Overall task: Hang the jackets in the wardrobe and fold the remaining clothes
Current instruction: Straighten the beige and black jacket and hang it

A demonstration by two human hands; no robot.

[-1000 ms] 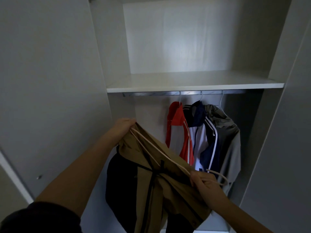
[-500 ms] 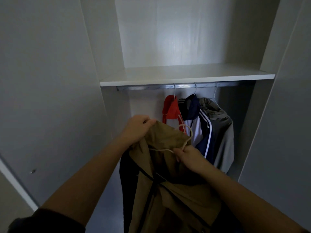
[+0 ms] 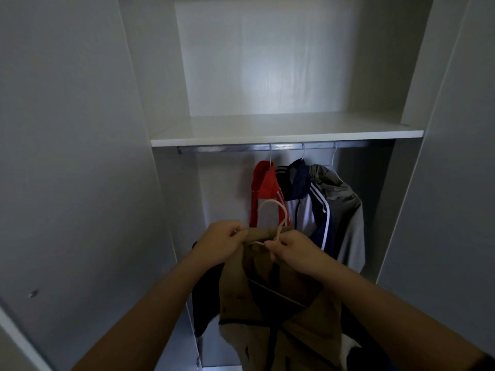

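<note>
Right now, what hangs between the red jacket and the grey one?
A navy jacket with white stripes hangs there, as the head view shows.

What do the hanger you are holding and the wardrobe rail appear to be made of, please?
Hanger: a thin, pale cream rounded loop with a smooth matte look, probably plastic or coated wire.
Rail: a grey bar with bright streaky sheen, likely metal.

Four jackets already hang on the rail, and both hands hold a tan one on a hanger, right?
Three, not four: the head view shows the red jacket, navy jacket and grey jacket on the rail. The left hand and right hand do hold the tan jacket on its hanger.
</note>
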